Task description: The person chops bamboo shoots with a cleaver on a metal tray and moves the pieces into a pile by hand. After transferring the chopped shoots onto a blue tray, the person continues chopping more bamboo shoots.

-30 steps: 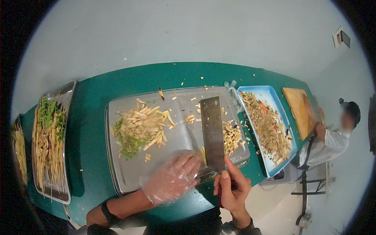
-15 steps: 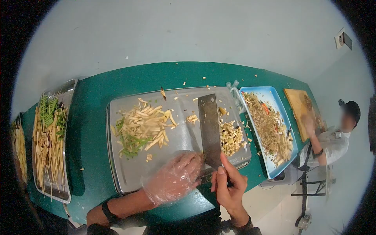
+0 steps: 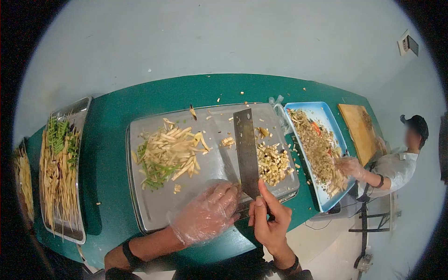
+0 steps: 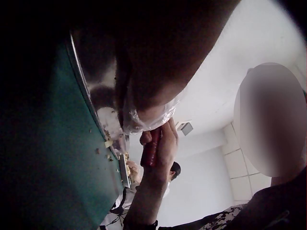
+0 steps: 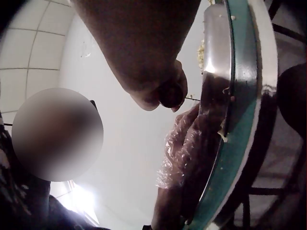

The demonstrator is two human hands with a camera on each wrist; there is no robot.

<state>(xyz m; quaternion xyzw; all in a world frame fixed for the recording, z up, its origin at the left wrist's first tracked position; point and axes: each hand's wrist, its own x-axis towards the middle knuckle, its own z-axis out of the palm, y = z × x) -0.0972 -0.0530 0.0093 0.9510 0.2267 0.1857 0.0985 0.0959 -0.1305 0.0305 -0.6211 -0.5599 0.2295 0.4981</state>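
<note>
In the head view my right hand [image 3: 273,219] grips a cleaver [image 3: 247,151], its broad blade lying over an upturned metal tray [image 3: 196,210]. The cleaver's red handle [image 4: 150,152] shows in the left wrist view. My left hand [image 3: 206,213], in a clear plastic glove, has its bent fingertips against the blade's left side. Those fingers mostly hide a yellowish vegetable piece at the blade. Small diced vegetable pieces [image 3: 272,163] are heaped right of the blade. Pale cut strips [image 3: 175,144] lie in a pile to the left, with green strips [image 3: 158,175] beside them.
A blue tray [image 3: 344,133] of chopped vegetables stands to the right, before a wooden board [image 3: 357,126]. Another person [image 3: 394,170] sits there, a gloved hand over the tray. A metal tray of skewers [image 3: 58,186] stands at the left. Loose bits dot the green table [image 3: 109,140].
The cleaver and my right hand have shifted slightly left, uncovering more of the diced heap. My left hand stays nearly still. The other person's hand has come over the blue tray.
</note>
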